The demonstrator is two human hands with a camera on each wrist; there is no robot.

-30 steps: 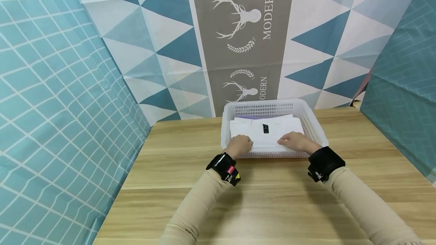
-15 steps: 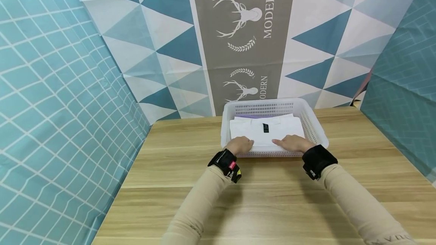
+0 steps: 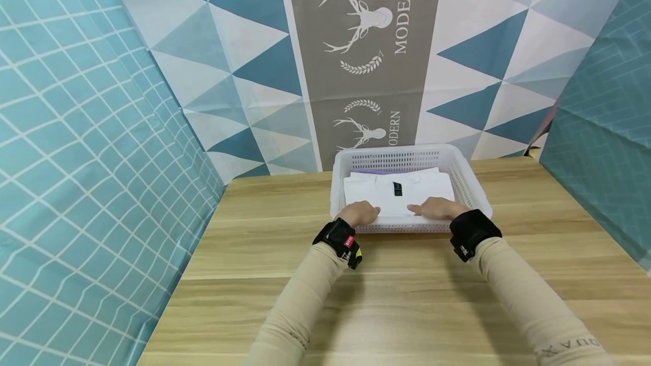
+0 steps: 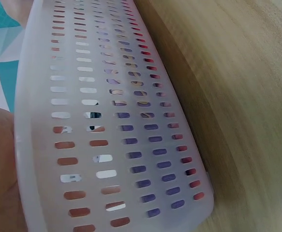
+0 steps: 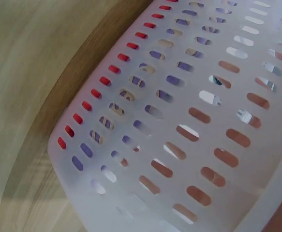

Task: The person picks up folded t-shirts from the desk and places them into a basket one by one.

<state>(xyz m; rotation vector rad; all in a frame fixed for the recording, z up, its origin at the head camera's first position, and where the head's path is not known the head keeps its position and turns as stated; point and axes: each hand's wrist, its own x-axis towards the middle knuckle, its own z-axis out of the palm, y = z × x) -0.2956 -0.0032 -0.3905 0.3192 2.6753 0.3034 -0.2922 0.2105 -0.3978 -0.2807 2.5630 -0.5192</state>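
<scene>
A folded white shirt (image 3: pixel 394 201) with a black neck label lies on top inside a white perforated plastic basket (image 3: pixel 475 188). My left hand (image 3: pixel 359 213) reaches over the basket's near rim and holds the shirt's front edge near its left corner. To its right, my right hand (image 3: pixel 434 208) grips the same edge, thumb on top and pointing left. The other fingers are mostly hidden behind the near wall. Skin and white cloth show through the slots of the basket wall (image 4: pixel 39 145) in the left wrist view, and likewise in the right wrist view.
Below the shirt, purple cloth (image 3: pixel 377 172) peeks out at the back; purple, patterned and red layers show through the slots. The basket stands at the far edge of a wooden table (image 3: pixel 407 309). Patterned cloth hangings (image 3: pixel 366 72) enclose the back and both sides.
My right hand has slid a little left along the shirt's front edge, its thumb extended more. The left hand stays about where it was. Basket and shirt keep their place.
</scene>
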